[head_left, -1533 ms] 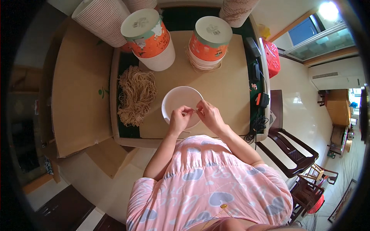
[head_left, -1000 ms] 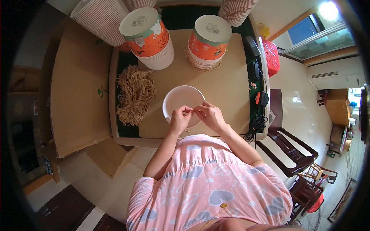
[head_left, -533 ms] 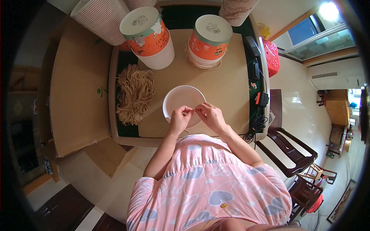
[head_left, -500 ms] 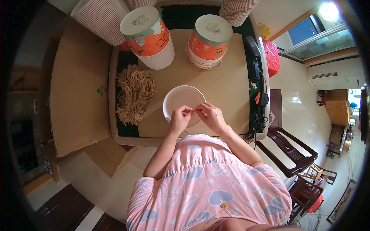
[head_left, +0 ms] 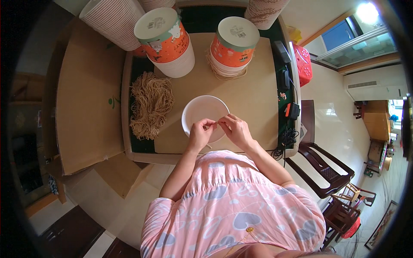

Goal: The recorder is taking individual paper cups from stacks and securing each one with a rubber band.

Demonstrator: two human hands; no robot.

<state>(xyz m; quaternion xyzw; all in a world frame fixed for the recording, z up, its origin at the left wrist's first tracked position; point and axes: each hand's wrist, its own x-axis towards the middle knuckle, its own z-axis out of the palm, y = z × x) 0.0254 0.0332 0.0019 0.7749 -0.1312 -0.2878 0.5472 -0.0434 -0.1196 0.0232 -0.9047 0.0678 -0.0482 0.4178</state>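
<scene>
Over the open white paper bucket (head_left: 198,105), my left hand (head_left: 201,132) and my right hand (head_left: 235,130) meet, thumbs and fingertips pinched close together. Between the fingertips is a thin bit of cord, mostly hidden by the fingers. A short tan length of cord (head_left: 209,146) shows by the bucket's near side, between my wrists. To the left lies a loose heap of tan cords (head_left: 150,105). Beyond the bucket, an upside-down stack of orange-printed buckets (head_left: 234,51) has cords draped around its lower part.
A taller upside-down bucket stack (head_left: 170,47) stands at the back left, with striped stacks (head_left: 112,23) behind it. A cardboard sheet (head_left: 258,103) covers the table's middle. Along the right edge lie a power strip (head_left: 293,111) and black cables (head_left: 288,138). A large carton (head_left: 90,99) flanks the left.
Almost nothing differs. Both hands stay pinched together over the bucket, with only a very slight shift of the fingers.
</scene>
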